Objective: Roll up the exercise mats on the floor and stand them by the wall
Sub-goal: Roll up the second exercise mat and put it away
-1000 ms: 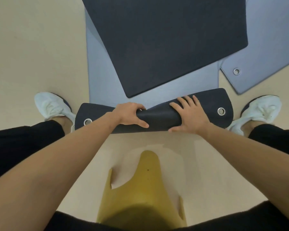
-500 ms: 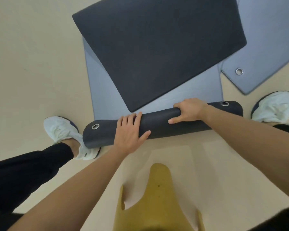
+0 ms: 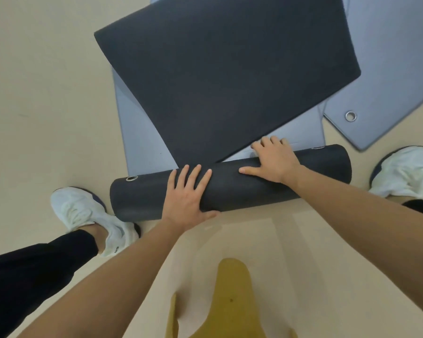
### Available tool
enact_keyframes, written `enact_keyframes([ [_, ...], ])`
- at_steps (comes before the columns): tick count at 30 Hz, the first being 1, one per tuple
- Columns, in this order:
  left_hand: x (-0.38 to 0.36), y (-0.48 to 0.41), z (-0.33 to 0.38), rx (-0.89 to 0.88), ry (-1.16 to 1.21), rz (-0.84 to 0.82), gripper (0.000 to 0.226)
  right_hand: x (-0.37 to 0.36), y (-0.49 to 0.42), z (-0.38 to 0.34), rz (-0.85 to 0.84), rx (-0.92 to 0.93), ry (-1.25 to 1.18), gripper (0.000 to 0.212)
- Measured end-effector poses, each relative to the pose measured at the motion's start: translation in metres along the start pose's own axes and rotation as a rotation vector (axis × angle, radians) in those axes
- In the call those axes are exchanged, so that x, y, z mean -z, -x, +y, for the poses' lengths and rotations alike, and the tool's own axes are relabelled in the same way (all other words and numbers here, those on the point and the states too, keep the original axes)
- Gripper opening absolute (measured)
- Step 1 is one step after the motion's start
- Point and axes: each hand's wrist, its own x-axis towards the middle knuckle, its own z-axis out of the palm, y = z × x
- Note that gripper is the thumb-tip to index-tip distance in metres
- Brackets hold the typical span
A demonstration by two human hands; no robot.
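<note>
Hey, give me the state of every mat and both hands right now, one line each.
Roll, dark, lying on the floor at the blue-grey mat's near end.
Blue-grey mat, flat beyond the roll.
Dark mat, flat, askew on the blue-grey mat, corner at the roll.
Second blue-grey mat, flat, unrolled, at the right.
Left hand, fingers straight, pressing on the roll.
Right hand, palm on the roll, fingers over its far edge.

Exercise mats: 3. These are the partly rolled mat [image 3: 230, 189], the flat dark mat [image 3: 225, 76] and the grey-blue mat [image 3: 388, 81].
Metal eyelets: 3. These are the roll's left eyelet [image 3: 131, 178], the roll's right eyelet [image 3: 318, 147] and the grey-blue mat's eyelet [image 3: 350, 116].
Hands: 2, the left hand [image 3: 183, 198] and the right hand [image 3: 276, 162].
White sneakers: 2, the left sneaker [image 3: 83, 213] and the right sneaker [image 3: 403, 172].
Yellow garment [image 3: 230, 301]: 1.
</note>
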Motion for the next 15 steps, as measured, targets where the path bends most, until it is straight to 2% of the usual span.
enact_keyframes([
  [3,0.001,-0.014,-0.012,-0.018,0.033,-0.019,0.117,-0.004,-0.005,0.005,0.106,-0.152,-0.333,0.065],
  [5,0.000,-0.015,-0.012,-0.010,0.050,-0.010,0.116,-0.003,-0.015,0.011,0.125,-0.234,-0.425,0.064],
  [11,-0.016,0.004,0.003,0.000,0.077,0.124,0.107,0.015,-0.050,0.032,0.140,0.045,-0.029,0.082],
  [15,-0.021,0.006,0.003,-0.006,0.076,0.137,0.106,0.016,-0.071,0.041,0.157,0.181,0.125,0.086],
])
